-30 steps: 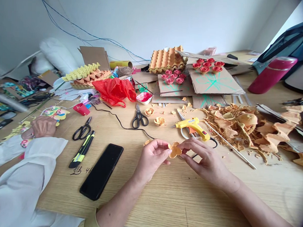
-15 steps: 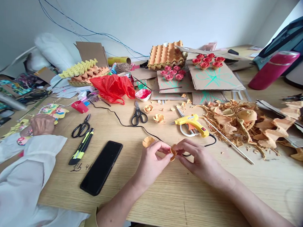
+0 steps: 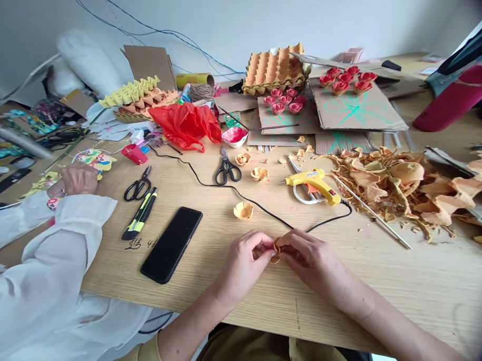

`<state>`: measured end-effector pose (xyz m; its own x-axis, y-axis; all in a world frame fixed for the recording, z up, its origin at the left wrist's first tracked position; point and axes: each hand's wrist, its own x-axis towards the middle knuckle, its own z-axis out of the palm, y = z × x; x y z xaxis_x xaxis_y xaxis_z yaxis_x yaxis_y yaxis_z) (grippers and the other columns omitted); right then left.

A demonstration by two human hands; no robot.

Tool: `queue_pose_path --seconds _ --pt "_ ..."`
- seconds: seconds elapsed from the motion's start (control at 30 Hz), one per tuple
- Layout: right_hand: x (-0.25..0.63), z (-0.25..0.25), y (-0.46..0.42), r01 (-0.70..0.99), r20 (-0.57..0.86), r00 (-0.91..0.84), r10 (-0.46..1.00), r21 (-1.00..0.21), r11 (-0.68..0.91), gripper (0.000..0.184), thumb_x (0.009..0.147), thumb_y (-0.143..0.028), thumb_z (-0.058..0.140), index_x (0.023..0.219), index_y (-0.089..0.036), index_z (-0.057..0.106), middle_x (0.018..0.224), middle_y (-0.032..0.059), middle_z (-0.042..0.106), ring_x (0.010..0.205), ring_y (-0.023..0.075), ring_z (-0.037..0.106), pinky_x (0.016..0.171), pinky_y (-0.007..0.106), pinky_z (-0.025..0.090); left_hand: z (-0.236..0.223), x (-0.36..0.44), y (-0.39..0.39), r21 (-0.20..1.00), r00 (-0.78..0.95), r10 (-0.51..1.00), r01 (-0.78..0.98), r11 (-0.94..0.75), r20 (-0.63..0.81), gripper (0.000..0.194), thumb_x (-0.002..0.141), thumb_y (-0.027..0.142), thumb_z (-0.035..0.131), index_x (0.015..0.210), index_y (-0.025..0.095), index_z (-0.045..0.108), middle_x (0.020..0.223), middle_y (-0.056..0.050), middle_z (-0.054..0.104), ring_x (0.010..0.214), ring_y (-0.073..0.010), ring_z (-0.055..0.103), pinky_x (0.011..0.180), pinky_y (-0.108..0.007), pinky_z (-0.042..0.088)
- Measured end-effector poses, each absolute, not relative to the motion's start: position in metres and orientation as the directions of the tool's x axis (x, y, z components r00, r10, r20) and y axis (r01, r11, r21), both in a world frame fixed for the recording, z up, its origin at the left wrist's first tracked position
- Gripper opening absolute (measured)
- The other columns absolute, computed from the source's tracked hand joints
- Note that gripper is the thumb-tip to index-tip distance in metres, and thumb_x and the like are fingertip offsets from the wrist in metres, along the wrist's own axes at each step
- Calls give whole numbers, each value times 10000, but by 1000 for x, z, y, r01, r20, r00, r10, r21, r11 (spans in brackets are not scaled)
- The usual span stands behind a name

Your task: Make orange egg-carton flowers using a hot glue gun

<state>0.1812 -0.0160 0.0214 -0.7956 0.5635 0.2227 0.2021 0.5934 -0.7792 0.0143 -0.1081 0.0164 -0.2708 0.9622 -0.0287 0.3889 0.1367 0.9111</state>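
Between my two hands is a small orange egg-carton flower cup [image 3: 276,252], partly covered by my fingers. My left hand [image 3: 248,262] pinches its left side, thumb and fingers closed. On its right side my right hand [image 3: 315,264] grips it with bent fingers. Just beyond my left hand lies an orange petalled cup [image 3: 243,210]. Two more paper flowers, one nearer [image 3: 259,174] and one farther [image 3: 243,159], sit behind it. A yellow glue gun [image 3: 314,184] rests beyond my right hand, its black cord running across the table.
A phone [image 3: 171,245], a utility knife [image 3: 140,214] and black-handled scissors [image 3: 227,169] lie left of my hands. Torn egg-carton scraps [image 3: 383,180] pile up at right. Red flowers [image 3: 283,101] stand on cardboard at the back. A co-worker's hand [image 3: 80,179] rests at far left.
The view has tilted down and shifted left, so things appear higher and farther right. My hands have come nearer the table's front edge with the flower cup, uncovering the petalled cup behind.
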Motion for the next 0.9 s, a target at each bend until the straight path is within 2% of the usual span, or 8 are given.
queue_pose_path --seconds 0.37,0.6,0.9 --pt "185 17 -17 200 212 -785 582 -802 563 148 949 -75 580 943 -206 649 901 51 690 764 155 694 688 258 578 12 11 -111 868 -158 987 495 43 41 128 871 84 652 910 197 697 923 -38 682 774 -144 667 701 -230 548" --pt "185 16 -24 253 173 -782 599 -790 559 133 974 -101 572 967 -219 632 926 59 688 806 180 696 730 298 582 11 12 -111 876 -171 985 479 55 32 138 883 92 646 939 205 702 937 -37 687 753 -138 661 711 -236 556" --pt "184 15 -28 220 193 -764 615 -819 530 156 987 -112 574 1021 -231 668 951 54 685 836 169 690 742 283 573 10 13 -111 872 -182 982 487 51 44 136 875 76 652 910 198 703 928 -44 705 800 -159 674 737 -252 561"
